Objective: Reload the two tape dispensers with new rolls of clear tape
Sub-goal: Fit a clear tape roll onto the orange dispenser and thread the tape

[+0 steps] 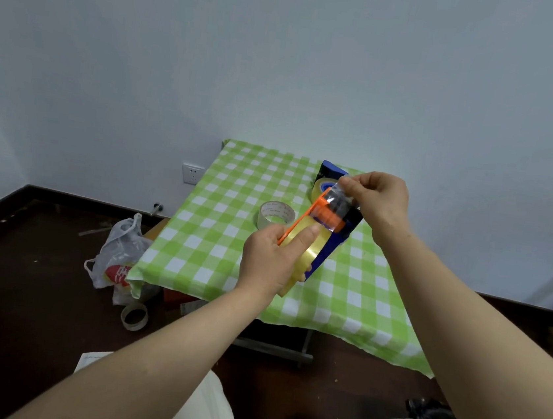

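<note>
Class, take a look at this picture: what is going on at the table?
A person is reloading a tape dispenser. The left hand grips it and its new roll, while the right hand pinches the loose tape end above the orange cutter. A second dispenser stands behind on the checked table, near a loose roll.

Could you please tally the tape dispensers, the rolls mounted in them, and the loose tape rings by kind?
Dispensers: 2 (held dispenser, rear dispenser)
Mounted rolls: 2 (front roll, rear roll)
Loose rings: 2 (table ring, floor ring)
Total: 6
</note>
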{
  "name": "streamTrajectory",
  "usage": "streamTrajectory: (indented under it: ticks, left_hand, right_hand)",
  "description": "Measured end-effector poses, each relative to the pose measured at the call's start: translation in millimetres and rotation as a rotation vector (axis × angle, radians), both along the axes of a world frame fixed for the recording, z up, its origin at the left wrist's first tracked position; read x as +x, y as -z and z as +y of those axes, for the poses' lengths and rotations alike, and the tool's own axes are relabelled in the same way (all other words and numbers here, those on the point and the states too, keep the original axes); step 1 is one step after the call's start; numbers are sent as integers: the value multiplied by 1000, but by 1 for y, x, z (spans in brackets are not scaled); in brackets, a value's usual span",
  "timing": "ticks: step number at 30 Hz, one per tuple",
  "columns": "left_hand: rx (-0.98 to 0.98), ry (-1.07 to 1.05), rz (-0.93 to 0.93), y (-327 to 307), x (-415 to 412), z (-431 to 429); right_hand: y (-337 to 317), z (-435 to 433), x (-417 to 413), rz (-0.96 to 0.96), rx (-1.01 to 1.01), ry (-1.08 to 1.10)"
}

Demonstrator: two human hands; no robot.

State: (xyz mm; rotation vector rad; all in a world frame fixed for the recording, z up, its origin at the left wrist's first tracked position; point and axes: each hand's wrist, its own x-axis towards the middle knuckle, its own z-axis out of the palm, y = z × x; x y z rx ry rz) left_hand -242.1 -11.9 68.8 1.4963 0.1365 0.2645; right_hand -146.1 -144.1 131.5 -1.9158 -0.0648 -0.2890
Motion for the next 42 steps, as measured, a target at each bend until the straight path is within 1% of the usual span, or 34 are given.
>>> streamTrajectory:
  ticks: [3,6,8,14,22,28,32,37,39,42]
  left_hand:
    - [-84,73,-15,-3,-1,1]
    - [-78,145,-16,-5,-2,1]
    - [-70,155,-13,-5,-3,1]
    - [-91,102,-25,-4,-3,0]
    - [-106,60,-4,-5,0,3]
    - [-90,29,1,-6,2,8]
    - [-72,34,-1,-7,2,8]
    - [-73,36,8,-8,3,8]
    - [-75,31,1,-9,2,9]
    - [-81,29,-6,-11,0,10]
  right_hand:
    - [2,-2,2,-7,-31,28]
    - [4,-3,4,-12,-45,55]
    - [5,-4,5,-10,-47,74]
    - [8,-7,7,14,-21,111]
    - [7,-7,7,23,6,71]
    - [-1,-5,6,-79,-90,65]
    - [-9,-6,5,-100,-59,56]
    - [-18,-4,0,-123,-70,33]
    - [-19,-5,0,-105,-42,29]
    - [-13,-11,3,-30,35,31]
